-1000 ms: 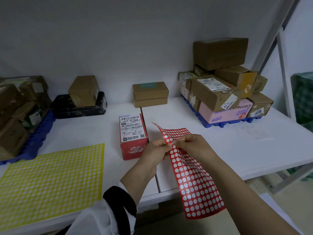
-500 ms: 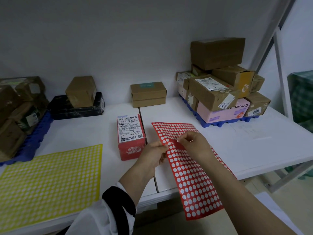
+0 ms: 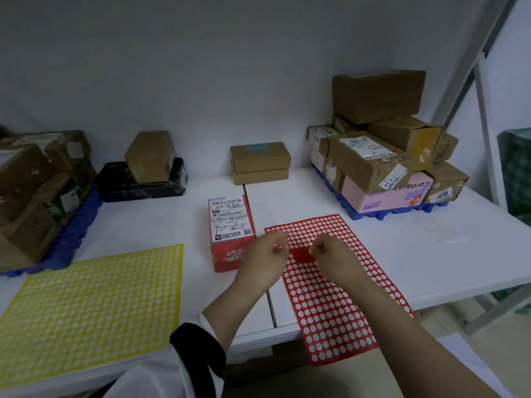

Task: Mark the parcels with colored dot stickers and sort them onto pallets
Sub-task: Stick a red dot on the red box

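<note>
Red sticker sheet, head view: it lies flat on the white surface, directly beneath both grips, and its near end overhangs the front edge of the surface.

Left grip: over the left edge of the red sheet, fingers curled, thumb and forefinger close together. Motion blur hides the fingertips, so I cannot tell whether they pinch a dot.

Right grip: over the middle of the same sheet, near the left grip but apart from it, fingers curled under. I cannot tell whether it holds anything.

Red parcel: just left of the left grip, resting on the surface with its white shipping label facing up.

Yellow sticker sheet: well to the left of the left grip, flat on the surface.

Right blue pallet: beyond and to the right of the right grip. It carries stacked brown cartons and a pink parcel.

Left blue pallet: far left of the left grip, loaded with brown cartons.

Brown double box: straight beyond both grips, at the wall.

Black parcel: beyond and left of the left grip, with a tan carton on top.

White sleeve with black cuff: on the left forearm.
</note>
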